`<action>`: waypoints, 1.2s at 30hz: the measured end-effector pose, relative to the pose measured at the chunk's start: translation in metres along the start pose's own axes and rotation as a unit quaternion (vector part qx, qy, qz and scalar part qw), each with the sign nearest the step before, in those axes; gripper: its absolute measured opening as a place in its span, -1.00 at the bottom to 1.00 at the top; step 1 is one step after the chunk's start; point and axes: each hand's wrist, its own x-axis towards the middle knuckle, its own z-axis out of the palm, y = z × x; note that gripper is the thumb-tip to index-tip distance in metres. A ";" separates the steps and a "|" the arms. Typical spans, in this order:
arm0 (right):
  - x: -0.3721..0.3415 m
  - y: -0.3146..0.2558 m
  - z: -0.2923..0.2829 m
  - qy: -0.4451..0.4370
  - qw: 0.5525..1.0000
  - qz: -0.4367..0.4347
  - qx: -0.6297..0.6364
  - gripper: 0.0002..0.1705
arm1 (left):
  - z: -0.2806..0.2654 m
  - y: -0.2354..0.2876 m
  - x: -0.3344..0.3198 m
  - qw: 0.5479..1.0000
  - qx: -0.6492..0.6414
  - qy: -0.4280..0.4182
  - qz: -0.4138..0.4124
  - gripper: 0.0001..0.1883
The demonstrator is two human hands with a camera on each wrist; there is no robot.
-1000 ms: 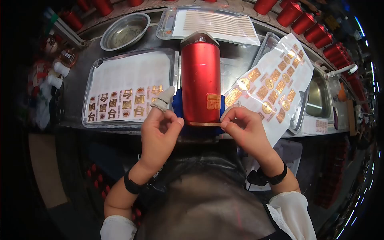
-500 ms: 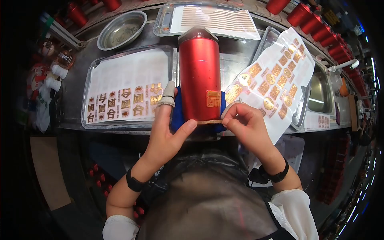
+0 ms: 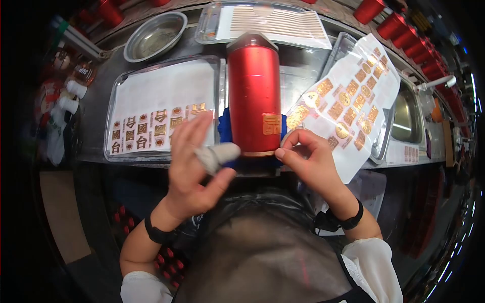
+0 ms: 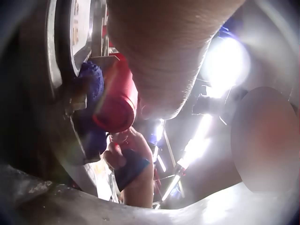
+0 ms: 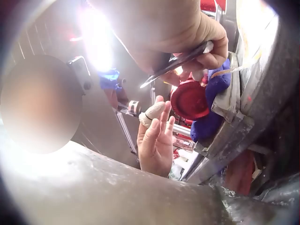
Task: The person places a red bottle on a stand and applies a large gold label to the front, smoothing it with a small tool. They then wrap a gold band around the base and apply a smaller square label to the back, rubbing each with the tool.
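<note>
A red metallic cylinder (image 3: 253, 96) lies with its base toward the person, a gold emblem (image 3: 272, 124) near the lower right and a thin gold strip (image 3: 259, 153) along its base edge. Left of the base, the left hand (image 3: 194, 177) is raised with fingers spread, a beige cover on one finger; it holds nothing. At the base's right corner is the right hand (image 3: 314, 160), fingers curled, thumb and index close together. In the right wrist view its fingers grip a thin dark flat tool (image 5: 176, 64). Whether its fingertips pinch the strip is unclear.
Blue cloth (image 3: 225, 126) lies under the cylinder. A tray at left holds a sheet of gold characters (image 3: 161, 91); another sheet (image 3: 348, 108) drapes over a tray at right. Behind are a metal bowl (image 3: 155, 38) and a tray of strips (image 3: 275, 25). A sink (image 3: 406, 118) is at far right.
The left hand first opened its thumb and index along the cylinder's left side, then drew back from it with fingers spread. The right hand has stayed at the base corner.
</note>
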 end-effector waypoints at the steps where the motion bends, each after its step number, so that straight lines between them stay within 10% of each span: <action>1: 0.001 0.001 0.001 0.000 1.000 -0.010 0.003 -0.80 | 0.000 0.008 0.004 0.999 0.021 -0.028 0.029 -0.60; 36: 0.002 0.001 -0.001 0.000 1.000 -0.028 0.002 -0.81 | 0.021 -0.004 -0.002 0.996 0.046 -0.056 0.058 -0.61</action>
